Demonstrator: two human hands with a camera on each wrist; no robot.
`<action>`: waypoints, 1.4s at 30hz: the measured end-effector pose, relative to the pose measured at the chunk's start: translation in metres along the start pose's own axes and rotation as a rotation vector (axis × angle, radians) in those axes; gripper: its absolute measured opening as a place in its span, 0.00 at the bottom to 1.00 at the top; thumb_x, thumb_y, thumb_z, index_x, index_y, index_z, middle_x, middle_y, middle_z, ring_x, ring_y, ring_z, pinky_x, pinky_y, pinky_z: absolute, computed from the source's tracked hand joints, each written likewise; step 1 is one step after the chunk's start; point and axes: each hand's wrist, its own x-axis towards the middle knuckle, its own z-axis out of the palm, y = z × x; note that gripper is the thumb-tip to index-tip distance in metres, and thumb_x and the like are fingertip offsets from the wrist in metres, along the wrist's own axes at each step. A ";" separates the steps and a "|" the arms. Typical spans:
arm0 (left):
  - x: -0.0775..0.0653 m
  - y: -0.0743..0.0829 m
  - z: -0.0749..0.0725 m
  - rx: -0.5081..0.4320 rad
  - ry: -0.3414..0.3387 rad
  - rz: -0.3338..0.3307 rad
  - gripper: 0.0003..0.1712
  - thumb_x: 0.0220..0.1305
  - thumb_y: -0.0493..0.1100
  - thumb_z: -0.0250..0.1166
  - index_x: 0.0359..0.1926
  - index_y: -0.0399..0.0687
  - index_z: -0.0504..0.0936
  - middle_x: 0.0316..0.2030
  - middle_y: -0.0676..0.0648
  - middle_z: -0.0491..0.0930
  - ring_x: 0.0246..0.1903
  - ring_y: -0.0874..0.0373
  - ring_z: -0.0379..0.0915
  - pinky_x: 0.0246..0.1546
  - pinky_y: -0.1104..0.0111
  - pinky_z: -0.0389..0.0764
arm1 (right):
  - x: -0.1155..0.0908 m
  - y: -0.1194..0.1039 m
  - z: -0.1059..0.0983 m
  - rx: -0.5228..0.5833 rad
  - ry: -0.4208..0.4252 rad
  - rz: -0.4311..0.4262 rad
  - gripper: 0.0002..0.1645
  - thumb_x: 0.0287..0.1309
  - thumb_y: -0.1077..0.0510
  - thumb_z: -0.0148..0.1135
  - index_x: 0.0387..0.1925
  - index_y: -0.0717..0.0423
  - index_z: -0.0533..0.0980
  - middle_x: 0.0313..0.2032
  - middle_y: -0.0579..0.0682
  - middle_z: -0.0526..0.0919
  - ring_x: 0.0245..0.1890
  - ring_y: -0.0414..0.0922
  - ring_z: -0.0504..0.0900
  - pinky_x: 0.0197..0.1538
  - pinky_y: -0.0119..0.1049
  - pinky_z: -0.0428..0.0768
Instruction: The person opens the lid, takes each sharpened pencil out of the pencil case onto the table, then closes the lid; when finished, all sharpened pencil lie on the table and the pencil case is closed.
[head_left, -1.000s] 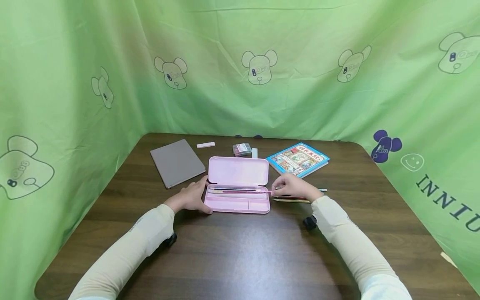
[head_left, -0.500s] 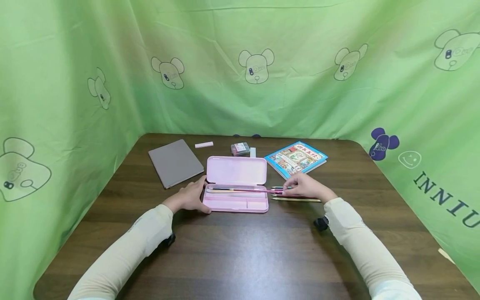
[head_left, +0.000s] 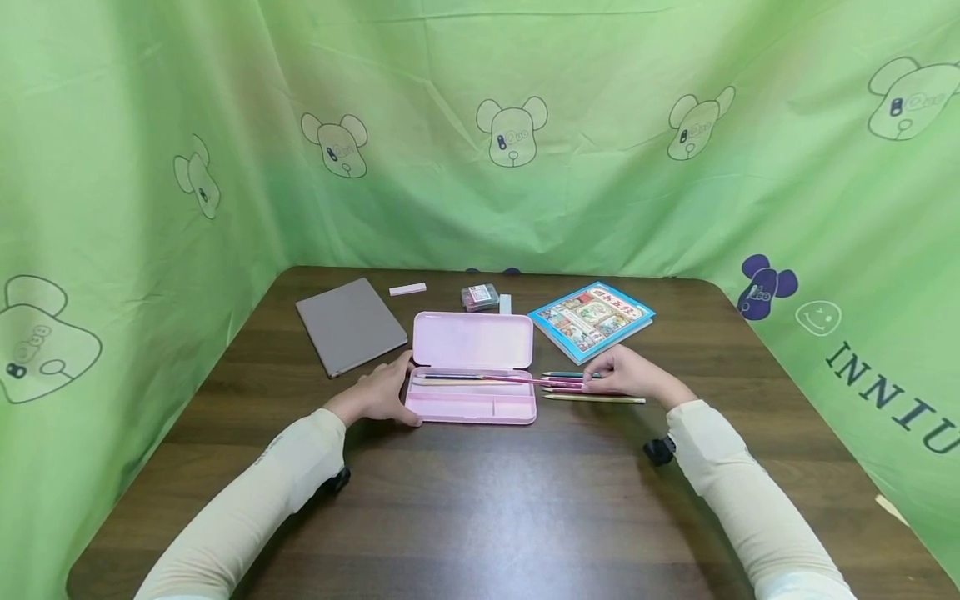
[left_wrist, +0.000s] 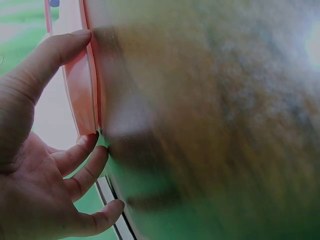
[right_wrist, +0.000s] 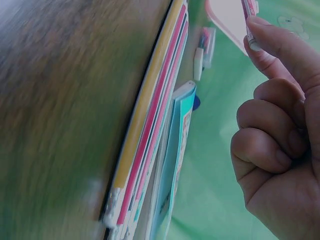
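An open pink pencil case [head_left: 450,408] lies on the table with its lid [head_left: 472,340] tilted back. My left hand [head_left: 377,394] holds its left end, thumb at the front edge and fingers at the end, as the left wrist view [left_wrist: 82,95] shows. Inside the back compartment lie a dark and a pale pencil [head_left: 442,382]. My right hand [head_left: 628,372] pinches a pink pencil [head_left: 517,379] near its eraser end between thumb and forefinger; its other end reaches over the case. Beneath this hand are several pencils, including a yellow one [head_left: 600,399] and pink ones [right_wrist: 145,135].
Behind the case are a clear plastic box [head_left: 480,297] and a small whitish block [head_left: 506,304]. A thin pale pink bar [head_left: 407,289] lies further left. A grey notebook [head_left: 352,327] is at the left, a blue-bordered picture book [head_left: 592,319] at the right.
My right hand has moved to the right, drawing the pink pencil partly beyond the case's right side. More of the pencils on the table shows. The left hand stays on the case.
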 end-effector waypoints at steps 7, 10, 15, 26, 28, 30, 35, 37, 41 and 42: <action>-0.001 0.001 -0.001 0.007 -0.010 0.001 0.61 0.36 0.57 0.76 0.66 0.46 0.50 0.60 0.45 0.66 0.57 0.45 0.61 0.51 0.44 0.62 | -0.014 0.009 -0.005 -0.012 0.015 0.005 0.07 0.51 0.54 0.67 0.25 0.53 0.80 0.13 0.38 0.64 0.15 0.31 0.60 0.21 0.27 0.61; -0.001 0.001 -0.001 0.006 -0.013 -0.002 0.62 0.36 0.57 0.76 0.67 0.46 0.49 0.61 0.44 0.65 0.57 0.45 0.61 0.52 0.43 0.62 | -0.019 0.012 -0.008 -0.010 0.022 -0.003 0.07 0.51 0.55 0.66 0.24 0.54 0.80 0.14 0.38 0.65 0.16 0.31 0.60 0.21 0.27 0.62; -0.001 0.001 0.000 0.004 -0.017 -0.006 0.62 0.36 0.57 0.76 0.67 0.47 0.49 0.61 0.45 0.65 0.57 0.46 0.61 0.53 0.43 0.61 | -0.028 0.018 -0.011 0.002 0.027 -0.011 0.08 0.52 0.56 0.66 0.24 0.56 0.80 0.14 0.37 0.65 0.15 0.29 0.59 0.20 0.26 0.61; -0.001 0.002 -0.001 0.008 -0.011 -0.005 0.62 0.36 0.57 0.76 0.67 0.47 0.49 0.61 0.45 0.65 0.57 0.45 0.61 0.52 0.43 0.62 | -0.054 0.033 -0.020 0.014 0.064 0.026 0.06 0.51 0.58 0.66 0.26 0.58 0.81 0.12 0.36 0.60 0.14 0.29 0.55 0.19 0.27 0.59; -0.001 0.002 -0.001 0.007 -0.011 -0.002 0.63 0.36 0.58 0.76 0.68 0.46 0.48 0.62 0.45 0.65 0.57 0.45 0.61 0.52 0.43 0.62 | -0.059 0.035 -0.022 0.019 0.061 0.026 0.06 0.51 0.59 0.66 0.26 0.59 0.81 0.12 0.36 0.60 0.14 0.29 0.55 0.19 0.28 0.59; -0.001 0.002 -0.001 0.006 -0.013 -0.001 0.63 0.36 0.58 0.76 0.68 0.46 0.48 0.62 0.45 0.64 0.57 0.45 0.61 0.52 0.43 0.61 | -0.062 0.036 -0.022 0.024 0.054 0.029 0.05 0.51 0.60 0.66 0.27 0.59 0.81 0.12 0.36 0.61 0.14 0.29 0.56 0.19 0.28 0.60; 0.000 0.000 -0.001 0.006 -0.011 -0.002 0.62 0.36 0.58 0.76 0.68 0.47 0.48 0.62 0.45 0.65 0.57 0.45 0.61 0.53 0.43 0.61 | -0.070 0.039 -0.022 0.039 0.051 0.025 0.05 0.50 0.59 0.66 0.25 0.58 0.80 0.13 0.35 0.62 0.15 0.29 0.58 0.20 0.28 0.62; 0.000 0.000 0.000 0.005 -0.012 -0.001 0.62 0.37 0.58 0.76 0.68 0.47 0.48 0.62 0.45 0.65 0.57 0.45 0.61 0.53 0.42 0.61 | -0.074 0.042 -0.022 0.046 0.054 0.023 0.05 0.50 0.60 0.66 0.25 0.58 0.80 0.13 0.35 0.62 0.15 0.28 0.58 0.20 0.28 0.63; 0.000 0.000 -0.001 0.006 -0.014 0.004 0.63 0.36 0.58 0.76 0.68 0.47 0.48 0.61 0.45 0.65 0.57 0.45 0.61 0.52 0.43 0.62 | -0.081 0.047 -0.022 0.053 0.060 0.031 0.05 0.51 0.60 0.66 0.27 0.59 0.81 0.14 0.35 0.63 0.17 0.28 0.59 0.21 0.28 0.64; 0.000 0.000 -0.001 0.007 -0.010 0.007 0.63 0.36 0.58 0.76 0.67 0.46 0.48 0.61 0.45 0.66 0.57 0.45 0.61 0.52 0.43 0.62 | -0.082 0.047 -0.022 0.053 0.060 0.035 0.05 0.51 0.60 0.66 0.27 0.59 0.81 0.14 0.34 0.63 0.17 0.28 0.59 0.21 0.28 0.64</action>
